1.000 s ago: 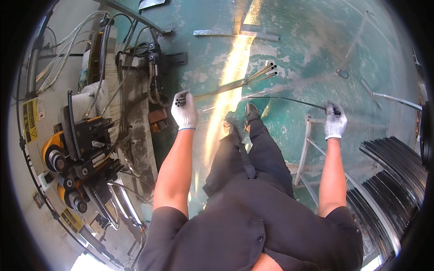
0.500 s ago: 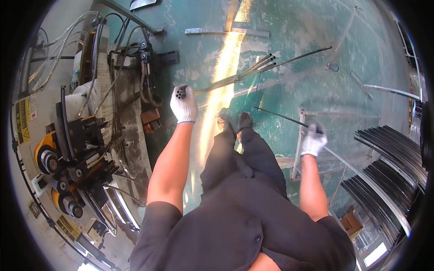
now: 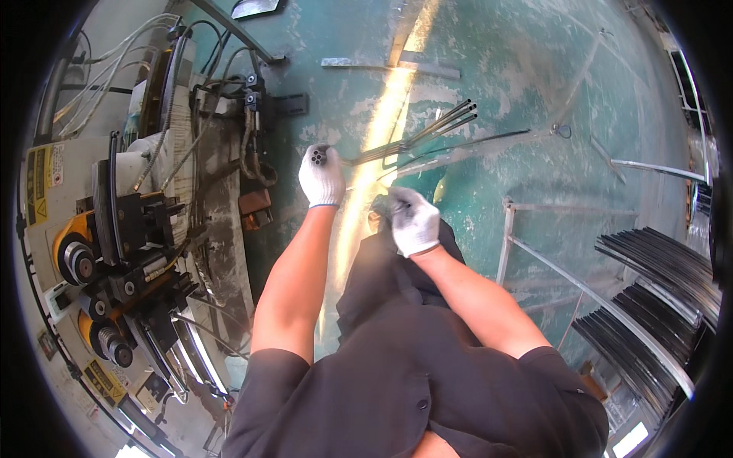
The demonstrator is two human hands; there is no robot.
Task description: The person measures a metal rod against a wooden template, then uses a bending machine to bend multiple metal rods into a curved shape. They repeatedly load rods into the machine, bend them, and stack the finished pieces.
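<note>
Wearing a white knit glove, my left hand (image 3: 321,177) is closed round a bundle of thin dark metal tubes (image 3: 374,153). Their round open ends show at my fingers. Beyond a bend, the tubes fan out to the upper right, over the floor. My right hand (image 3: 414,222), also gloved, is curled in front of my legs, just right of and nearer than the bundle. A dark tube end seems to show in its grip; the rest of that tube is hard to follow. One longer dark tube (image 3: 489,140) reaches right, below the fanned ends.
A machine with rollers (image 3: 79,263), hoses and cables stands at the left. On the right, a metal frame (image 3: 569,267) stands before racks stacked with dark bars (image 3: 660,263). Flat metal strips (image 3: 355,63) lie on the worn green floor (image 3: 504,69), crossed by a sunlit band.
My right hand has swung left from beside the metal frame to near the bundle, bringing the single tube it held. My left hand keeps the bundle, shifted slightly right.
</note>
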